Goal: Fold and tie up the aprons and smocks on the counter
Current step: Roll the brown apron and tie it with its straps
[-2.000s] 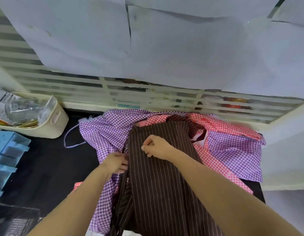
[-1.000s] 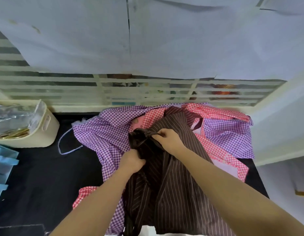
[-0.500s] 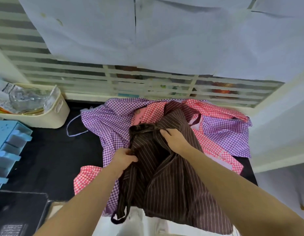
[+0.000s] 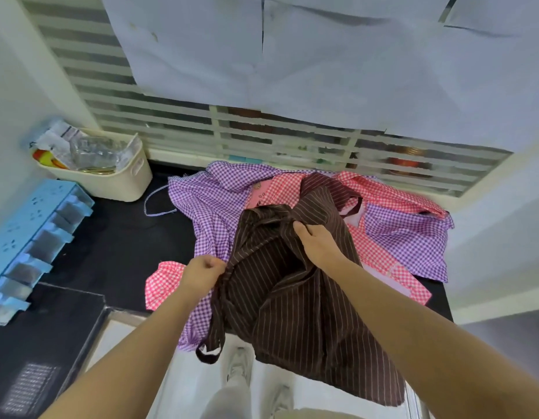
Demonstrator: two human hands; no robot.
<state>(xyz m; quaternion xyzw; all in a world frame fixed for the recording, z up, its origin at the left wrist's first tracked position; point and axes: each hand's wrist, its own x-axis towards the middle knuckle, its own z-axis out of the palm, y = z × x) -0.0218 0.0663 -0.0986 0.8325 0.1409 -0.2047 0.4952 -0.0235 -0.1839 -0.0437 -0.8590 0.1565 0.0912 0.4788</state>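
A brown pin-striped apron lies bunched on top of the pile and hangs over the front edge of the black counter. My left hand grips its left edge, where a strap dangles in a loop. My right hand pinches a fold near the apron's top. Under it lie purple gingham smocks and red gingham ones, spread across the counter. A red gingham corner shows beside my left hand.
A cream basket with wrappers and glass stands at the back left. A light blue rack runs along the left. A slatted window with white sheets over it is behind. White walls close in on the right. My feet show below the counter edge.
The flat apron has been gathered up and pulled toward me. My left hand moved down and left along its edge. More of the apron now hangs over the counter front.
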